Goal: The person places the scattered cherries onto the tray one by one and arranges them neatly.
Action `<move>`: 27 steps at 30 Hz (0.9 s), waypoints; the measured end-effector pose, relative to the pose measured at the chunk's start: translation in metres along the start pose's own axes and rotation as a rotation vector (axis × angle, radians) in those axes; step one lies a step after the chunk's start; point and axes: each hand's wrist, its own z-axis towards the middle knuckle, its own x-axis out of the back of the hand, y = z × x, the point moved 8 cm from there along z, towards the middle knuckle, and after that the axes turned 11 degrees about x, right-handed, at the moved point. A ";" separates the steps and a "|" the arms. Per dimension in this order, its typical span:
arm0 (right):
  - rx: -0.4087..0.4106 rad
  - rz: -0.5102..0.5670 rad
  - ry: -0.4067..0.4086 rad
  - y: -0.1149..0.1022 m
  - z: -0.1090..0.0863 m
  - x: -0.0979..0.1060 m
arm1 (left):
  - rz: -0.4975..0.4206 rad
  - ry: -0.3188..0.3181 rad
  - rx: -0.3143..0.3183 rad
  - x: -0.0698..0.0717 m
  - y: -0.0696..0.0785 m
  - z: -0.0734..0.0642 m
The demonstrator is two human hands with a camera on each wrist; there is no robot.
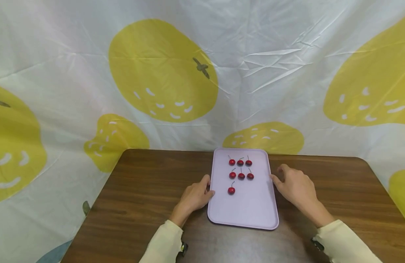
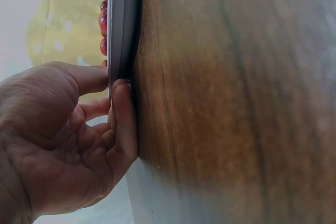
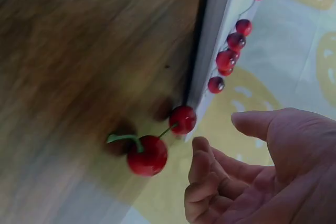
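Note:
A pale lilac tray (image 1: 251, 208) lies on the table with several red cherries (image 1: 241, 176) on it, stems attached, in short rows. My left hand (image 1: 195, 195) grips the tray's left edge; in the left wrist view its thumb (image 2: 92, 78) is at the rim and fingers reach the underside. Beside the right edge is my right hand (image 1: 295, 185), its thumb and fingers apart with nothing between them. The right wrist view shows two more cherries on the table outside the tray, the nearer cherry (image 3: 147, 156) with a green stem; the head view does not show this pair.
A brown wooden table (image 1: 149, 193) extends to both sides of the tray. Behind it hangs a white cloth (image 1: 189, 135) printed with large yellow fruit, close to the tray's far edge.

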 end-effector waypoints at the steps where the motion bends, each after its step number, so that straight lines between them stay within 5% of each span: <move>1: -0.005 0.002 -0.008 0.002 0.000 0.000 | -0.008 -0.007 0.001 0.005 0.005 -0.004; 7: -0.007 0.007 -0.047 0.012 -0.001 -0.007 | 0.003 -0.008 -0.010 0.013 0.012 -0.012; 11: -0.014 0.007 -0.076 0.016 -0.001 -0.013 | -0.004 -0.044 0.037 0.018 0.017 -0.016; 27: -0.012 0.030 -0.094 0.014 -0.004 -0.012 | 0.006 -0.058 0.061 0.015 0.015 -0.015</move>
